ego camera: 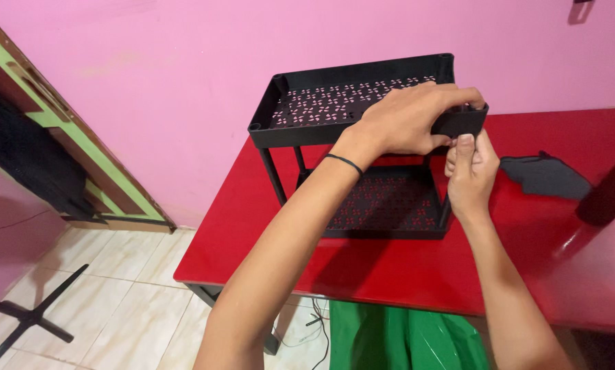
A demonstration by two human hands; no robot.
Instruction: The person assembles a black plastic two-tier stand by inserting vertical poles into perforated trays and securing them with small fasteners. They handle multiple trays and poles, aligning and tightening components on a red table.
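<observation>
red table [403, 274]: carries a black two-tier rack [383, 205], a dark grey folded cloth [546, 176], a dark bottle [609, 192] at right edge.

Matt black rack on a glossy red table

The two-tier rack [352, 109] looks like matt black plastic (perforated trays); the table [403, 267] shines smooth and glossy; the dark piece [544, 177] beside it looks matt.

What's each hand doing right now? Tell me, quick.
Left hand: closed over the near right corner of the black rack.
Right hand: under that corner, fingers pinching it; any held part is hidden.
</observation>
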